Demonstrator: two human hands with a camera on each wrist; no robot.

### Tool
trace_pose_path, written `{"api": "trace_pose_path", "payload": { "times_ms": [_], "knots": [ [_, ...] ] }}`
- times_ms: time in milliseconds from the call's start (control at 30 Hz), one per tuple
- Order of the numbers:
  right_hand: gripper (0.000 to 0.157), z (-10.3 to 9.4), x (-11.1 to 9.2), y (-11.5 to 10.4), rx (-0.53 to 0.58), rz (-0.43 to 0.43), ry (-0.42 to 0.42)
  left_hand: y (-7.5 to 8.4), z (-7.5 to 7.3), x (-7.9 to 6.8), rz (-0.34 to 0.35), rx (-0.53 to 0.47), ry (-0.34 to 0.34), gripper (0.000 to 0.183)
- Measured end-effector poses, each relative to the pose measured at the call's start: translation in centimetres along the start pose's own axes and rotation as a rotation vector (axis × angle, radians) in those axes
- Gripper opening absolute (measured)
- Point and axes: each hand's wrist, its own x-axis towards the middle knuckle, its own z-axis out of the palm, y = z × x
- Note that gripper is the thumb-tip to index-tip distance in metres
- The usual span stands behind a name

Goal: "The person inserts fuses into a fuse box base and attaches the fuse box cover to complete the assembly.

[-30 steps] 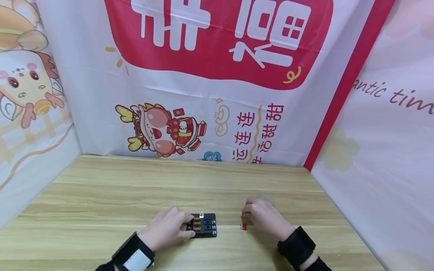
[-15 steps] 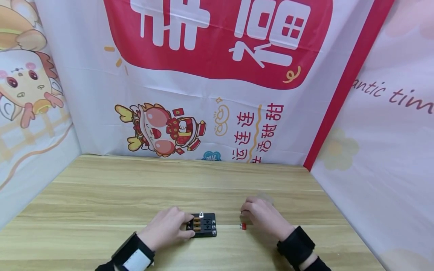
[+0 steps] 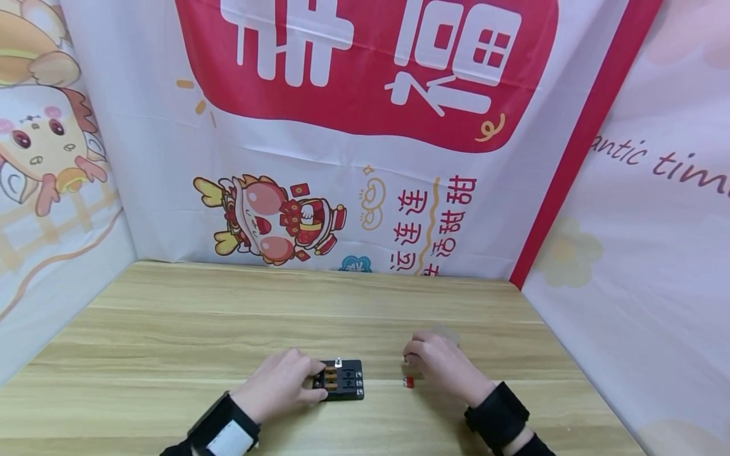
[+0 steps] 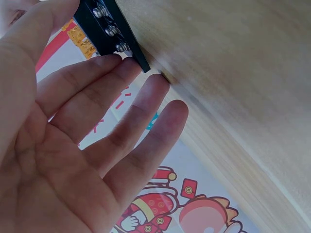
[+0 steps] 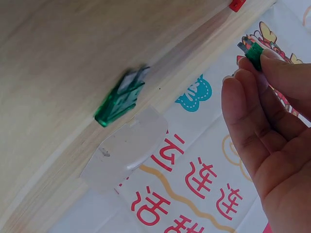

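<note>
Right wrist view: we see the right hand (image 5: pixel 286 150) pinching a green fuse (image 5: pixel 254 57), hardly visible from the head camera; a second fuse (image 5: pixel 118 106) lies near it. The left hand (image 3: pixel 285 383) grips a black fuse box (image 3: pixel 349 381), cropped in its wrist view. Near the right fingertips, we barely discern a red fuse (image 3: pixel 409 382).

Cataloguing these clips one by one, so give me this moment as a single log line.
left hand: grips black fuse block | right hand: pinches green fuse | on table: second green fuse, red fuse, clear piece
</note>
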Motion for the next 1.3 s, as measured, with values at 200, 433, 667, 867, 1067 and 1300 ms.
{"api": "trace_pose_path", "payload": {
  "times_ms": [200,433,667,867,1067,1300],
  "knots": [
    [0.011,0.0,0.1,-0.1,-0.006,0.011,-0.012,0.0,0.1,0.0,-0.002,0.001,-0.001,0.016],
    [0.011,0.2,0.1,-0.1,-0.043,-0.034,0.043,-0.1,0.1,0.0,0.001,-0.004,0.001,0.016],
    [0.008,0.1,0.1,-0.3,-0.027,-0.005,0.021,0.0,0.1,-0.1,0.006,-0.002,0.010,0.016],
    [0.008,0.1,0.2,-0.5,-0.021,0.010,0.008,0.0,0.1,-0.1,-0.002,-0.008,-0.003,0.015],
    [0.008,0.0,0.2,-0.8,-0.011,0.016,0.014,-0.1,0.1,0.0,-0.006,-0.017,-0.018,0.014],
    [0.008,-0.2,0.3,-1.0,-0.014,-0.007,0.046,-0.1,0.1,0.0,-0.003,-0.011,-0.023,0.015]
  ]
}}
